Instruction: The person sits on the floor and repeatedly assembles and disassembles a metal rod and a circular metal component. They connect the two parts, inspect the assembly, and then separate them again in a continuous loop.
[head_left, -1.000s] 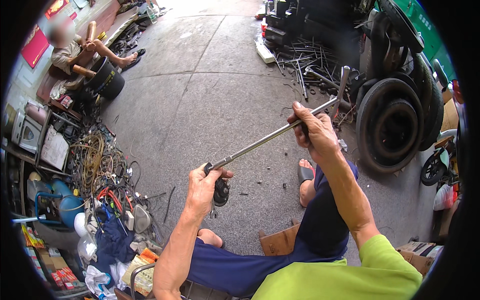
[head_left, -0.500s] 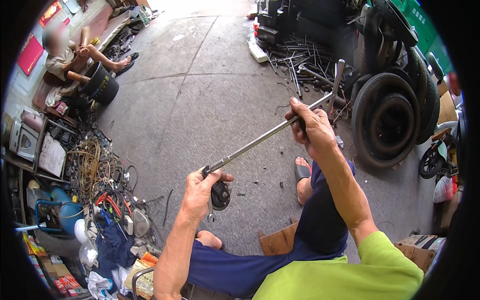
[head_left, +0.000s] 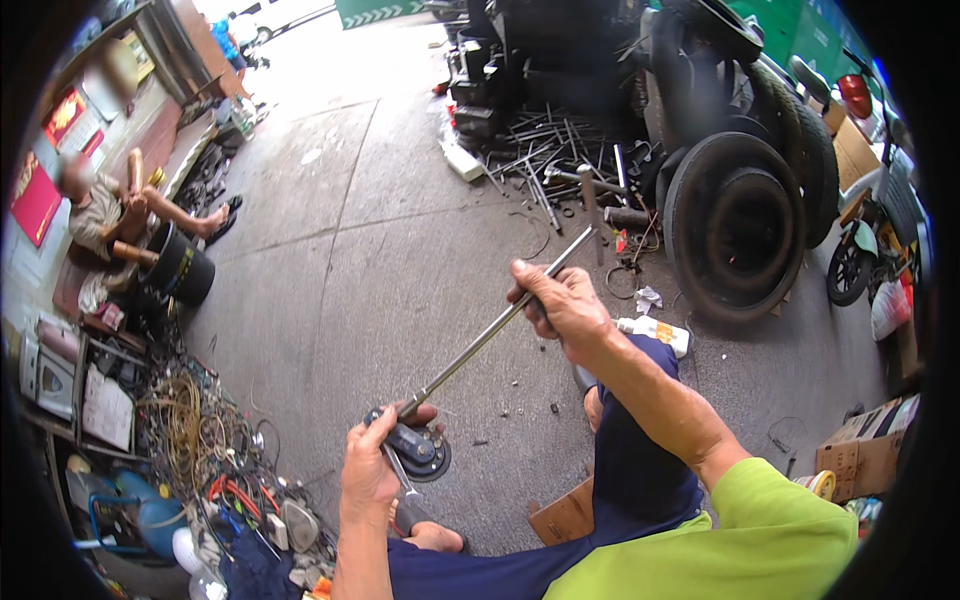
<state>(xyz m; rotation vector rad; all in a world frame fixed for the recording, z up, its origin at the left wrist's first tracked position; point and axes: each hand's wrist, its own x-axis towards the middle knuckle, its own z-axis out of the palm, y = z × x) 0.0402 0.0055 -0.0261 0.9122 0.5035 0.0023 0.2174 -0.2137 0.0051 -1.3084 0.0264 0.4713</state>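
Two hands grip: left hand (head_left: 368, 470) round black part (head_left: 418, 450), right hand (head_left: 562, 305) metal rod (head_left: 490, 335).

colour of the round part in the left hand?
Black round part, with some metal; head view.

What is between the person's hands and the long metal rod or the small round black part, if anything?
Nothing visible. The right hand grips the metal rod near its upper end, and the left hand holds the round black part, where the rod's lower end meets it. Only bare concrete floor lies beneath them.
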